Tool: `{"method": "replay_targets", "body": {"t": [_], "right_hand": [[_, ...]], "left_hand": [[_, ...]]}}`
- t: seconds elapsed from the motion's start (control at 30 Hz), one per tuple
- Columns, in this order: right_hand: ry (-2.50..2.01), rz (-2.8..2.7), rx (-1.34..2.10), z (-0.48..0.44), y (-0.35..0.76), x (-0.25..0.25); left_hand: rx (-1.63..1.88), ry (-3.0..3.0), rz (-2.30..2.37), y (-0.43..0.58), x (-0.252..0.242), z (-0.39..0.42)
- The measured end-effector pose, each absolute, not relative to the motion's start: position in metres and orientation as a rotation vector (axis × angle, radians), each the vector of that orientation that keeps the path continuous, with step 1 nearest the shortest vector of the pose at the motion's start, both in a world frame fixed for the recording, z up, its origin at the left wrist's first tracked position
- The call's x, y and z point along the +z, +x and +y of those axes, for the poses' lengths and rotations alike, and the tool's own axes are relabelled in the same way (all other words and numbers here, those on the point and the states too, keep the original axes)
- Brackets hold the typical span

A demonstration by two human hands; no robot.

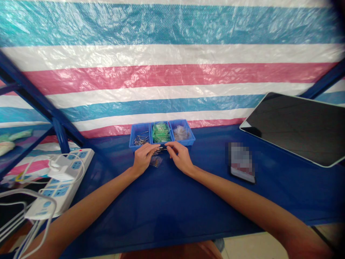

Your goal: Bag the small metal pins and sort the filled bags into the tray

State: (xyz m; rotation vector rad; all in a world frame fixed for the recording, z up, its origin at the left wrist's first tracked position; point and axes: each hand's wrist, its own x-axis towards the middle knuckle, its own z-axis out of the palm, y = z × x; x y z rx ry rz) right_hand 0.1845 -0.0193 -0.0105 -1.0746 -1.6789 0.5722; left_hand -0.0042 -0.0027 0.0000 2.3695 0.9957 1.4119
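My left hand [142,156] and my right hand [179,155] meet just in front of a blue three-part bin [192,138]. Both are closed, thumbs against fingers, around a thin dark piece [162,146] that spans the gap between them; its kind is too small to make out. Several thin metal pieces [157,152] lie under the fingertips, and a small clear plastic bag [156,161] is on the table by my left thumb. Loose thin metal pieces [141,140] fill the bin's left compartment, green packets [161,132] the middle one, and clear plastic bags [181,133] the right one.
A white power strip [70,187] with plugs and cables lies along the left edge of the blue table [161,205]. On the right are a phone [243,175] and a large dark-screened panel [299,126]. Blue frame bars [35,90] and a striped plastic sheet [172,77] stand behind.
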Motion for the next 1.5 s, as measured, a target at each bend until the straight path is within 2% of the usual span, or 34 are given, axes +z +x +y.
{"method": "replay_targets", "body": {"t": [0.47,1.0,1.33,1.5], "right_hand": [[-0.975,-1.827,0.586,-0.024,0.182,-0.008],[-1.001,-1.748,0.544,-0.021,0.184,-0.01],[-0.974,-1.849,0.47,-0.018,0.185,-0.011],[-1.005,-1.824,0.439,-0.017,0.184,-0.011]], "left_hand": [[1.312,2.284,1.05,-0.004,-0.002,-0.005],[1.396,2.313,1.167,-0.003,0.0,-0.006],[1.475,2.377,0.966,-0.003,0.005,-0.008],[1.462,2.254,1.077,-0.003,0.005,-0.011]]}}
